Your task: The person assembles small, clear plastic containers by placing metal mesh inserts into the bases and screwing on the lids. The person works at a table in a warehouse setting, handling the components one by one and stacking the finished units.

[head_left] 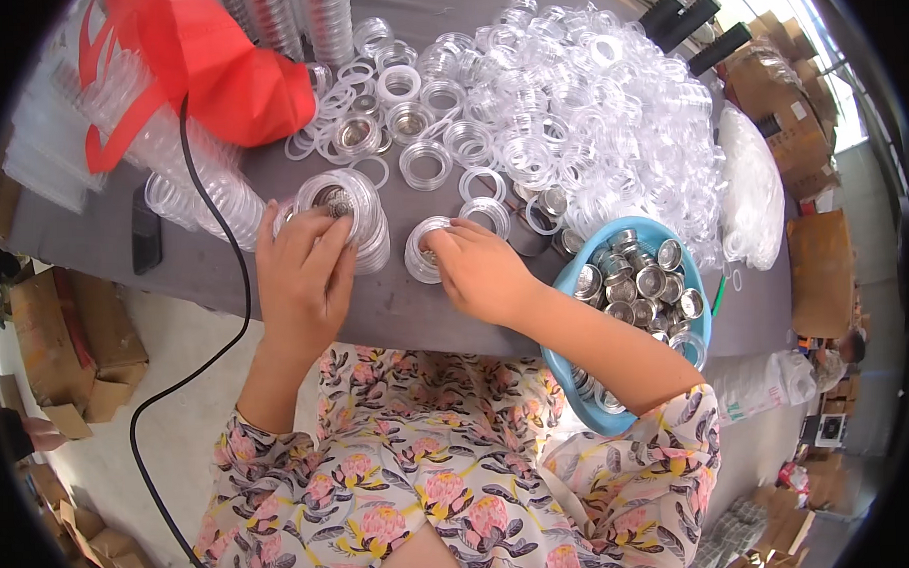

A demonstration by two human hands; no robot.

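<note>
Bright, even light here, and the upper right blows out to white! Glare sparkles across the heaped clear plastic rings (619, 128), glints off the metal cups (650, 282); shadows are soft, and the grey surface (396, 316) bows toward a black rim.

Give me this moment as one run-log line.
left hand: at top of clear-ring stack | right hand: at separate clear ring | nearby: blue basin holding metal cups, heap of clear rings, red bag
</note>
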